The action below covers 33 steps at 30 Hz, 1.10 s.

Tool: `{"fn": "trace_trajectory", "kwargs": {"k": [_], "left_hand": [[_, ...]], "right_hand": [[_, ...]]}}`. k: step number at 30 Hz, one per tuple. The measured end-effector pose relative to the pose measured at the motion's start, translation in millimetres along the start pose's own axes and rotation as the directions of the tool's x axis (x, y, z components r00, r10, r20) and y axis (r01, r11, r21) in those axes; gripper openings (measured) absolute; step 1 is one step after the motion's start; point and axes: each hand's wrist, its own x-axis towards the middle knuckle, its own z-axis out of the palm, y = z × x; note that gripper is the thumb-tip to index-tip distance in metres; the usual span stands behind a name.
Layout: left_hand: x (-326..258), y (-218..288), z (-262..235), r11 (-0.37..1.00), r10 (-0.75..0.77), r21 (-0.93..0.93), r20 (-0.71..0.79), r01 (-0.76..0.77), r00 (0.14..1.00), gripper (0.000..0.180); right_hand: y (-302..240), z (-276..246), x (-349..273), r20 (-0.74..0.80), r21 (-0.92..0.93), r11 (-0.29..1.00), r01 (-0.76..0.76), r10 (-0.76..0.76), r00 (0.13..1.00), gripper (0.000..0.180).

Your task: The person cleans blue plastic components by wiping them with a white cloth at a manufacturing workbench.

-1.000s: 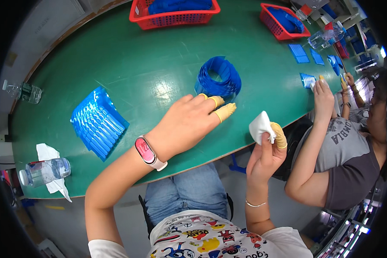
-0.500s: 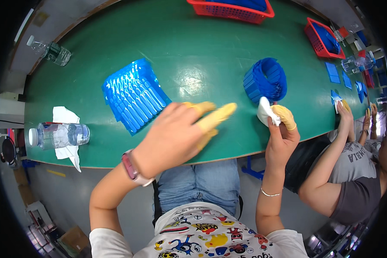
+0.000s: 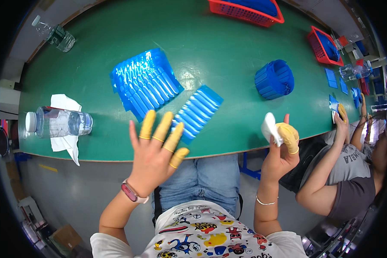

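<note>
My left hand [image 3: 155, 150] is raised over the near table edge, fingers spread, yellow finger cots on several fingertips, holding nothing. Just past its fingertips lies a single blue ribbed plastic sheet [image 3: 198, 112]. A fanned stack of the same blue sheets [image 3: 145, 82] lies farther back on the green table [image 3: 94, 51]. My right hand [image 3: 281, 148], also with yellow cots, is closed on a small white cloth [image 3: 269, 126] at the table edge. A blue bundle of rolled sheets [image 3: 274, 79] stands beyond it.
A lying clear bottle [image 3: 58, 122] on white tissue sits at the left, another bottle [image 3: 53, 34] at the far left corner. Red baskets [image 3: 245, 10] [image 3: 324, 45] stand at the back. A seated person [image 3: 348, 172] works at my right with blue pieces [image 3: 331, 103].
My left hand has pulled back from the blue bundle, swept left and lifted open; one blue sheet now lies apart from the stack. My view has shifted left.
</note>
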Motion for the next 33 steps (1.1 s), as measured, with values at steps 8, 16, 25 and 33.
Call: {"fn": "trace_trajectory", "kwargs": {"k": [8,16,25,33], "left_hand": [[-15,20,20,0.960,0.200,-0.168,-0.141,-0.223,0.970,0.040],[-22,27,23,0.953,0.168,-0.236,-0.120,-0.193,0.978,0.035],[-15,19,33,0.928,0.228,-0.259,-0.176,-0.268,0.958,0.031],[-16,20,39,0.929,0.208,-0.261,-0.218,-0.262,0.954,0.020]], "right_hand": [[-20,35,-15,0.612,-0.207,0.927,0.314,-0.128,0.780,0.033],[-27,52,-15,0.739,-0.371,0.816,0.444,-0.031,0.673,0.033],[-41,37,-21,0.771,-0.408,0.794,0.451,0.035,0.636,0.036],[-42,22,-28,0.805,-0.389,0.795,0.465,0.048,0.591,0.035]]}}
